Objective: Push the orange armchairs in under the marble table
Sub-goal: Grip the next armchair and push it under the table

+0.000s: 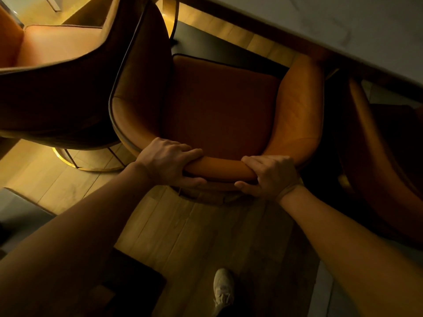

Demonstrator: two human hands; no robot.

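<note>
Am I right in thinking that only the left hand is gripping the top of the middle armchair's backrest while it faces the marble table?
Not quite: the head view shows both hands gripping it, the left hand and the right hand, side by side on the backrest of the middle armchair, which faces the marble table.

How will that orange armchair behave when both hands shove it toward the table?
The middle armchair will probably slide rather than roll: the neighbouring chair rests on a ring base, no wheels visible. It likely feels heavy, given its thick padding. The left hand and right hand grip the backrest top, so it might tip slightly.
</note>
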